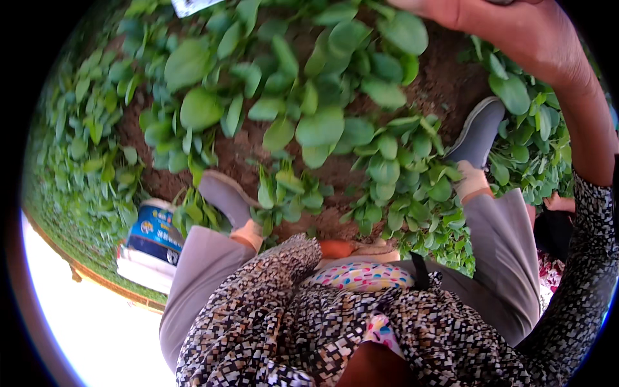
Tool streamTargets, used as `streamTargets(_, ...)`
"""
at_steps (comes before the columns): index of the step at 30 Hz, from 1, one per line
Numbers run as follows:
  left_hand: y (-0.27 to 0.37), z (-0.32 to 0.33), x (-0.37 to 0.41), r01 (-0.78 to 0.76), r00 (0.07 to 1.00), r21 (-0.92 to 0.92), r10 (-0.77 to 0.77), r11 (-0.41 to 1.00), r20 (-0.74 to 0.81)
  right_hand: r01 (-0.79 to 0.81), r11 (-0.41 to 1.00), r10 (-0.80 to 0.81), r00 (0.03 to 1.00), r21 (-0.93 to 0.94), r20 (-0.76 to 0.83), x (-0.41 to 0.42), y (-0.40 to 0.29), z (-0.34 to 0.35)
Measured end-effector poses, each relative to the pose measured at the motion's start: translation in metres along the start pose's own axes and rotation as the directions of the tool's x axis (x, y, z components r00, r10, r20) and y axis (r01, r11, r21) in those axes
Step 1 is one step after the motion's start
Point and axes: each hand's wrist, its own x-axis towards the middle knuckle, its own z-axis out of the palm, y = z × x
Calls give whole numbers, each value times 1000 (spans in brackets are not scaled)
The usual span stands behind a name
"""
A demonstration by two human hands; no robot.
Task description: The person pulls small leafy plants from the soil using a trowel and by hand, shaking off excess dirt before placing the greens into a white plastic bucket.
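My right hand (508, 34) reaches in at the upper right, over broad-leaved green plants (319, 126). The upper frame edge cuts off part of it, and a small grey object shows there, too little of it to name. One finger lies close to a large leaf (405, 33); whether it touches cannot be told. My left hand (375, 252) is low in front of my lap, partly hidden by the patterned sleeve (285, 261). It looks pale, perhaps gloved, and its grip is unclear. Brown soil (232, 155) shows between the plants.
A blue and white bucket (157, 232) bearing writing stands among leaves beside my left leg. My grey shoes (225, 196) are planted apart between the plants. At right, behind my arm, another person's hand (560, 203) shows. A white object (193, 6) is cut off at the top.
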Motion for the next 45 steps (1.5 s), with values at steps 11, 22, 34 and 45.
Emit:
streamTargets(11,-7,-30,-11,215,976,139,-217,967,6,-43,996,62,962,78,-266,-186,17,-54)
streamTargets(22,-8,-72,2,376,926,317,-337,871,-173,-337,782,619,323,525,-716,-441,41,41)
streamTargets(34,13,-91,3,477,866,307,-381,824,-324,-77,247,964,-81,966,-253,-515,82,224)
streamTargets(45,94,-140,-57,-274,465,-763,-614,585,-638,-424,329,937,35,844,-348,-510,120,270)
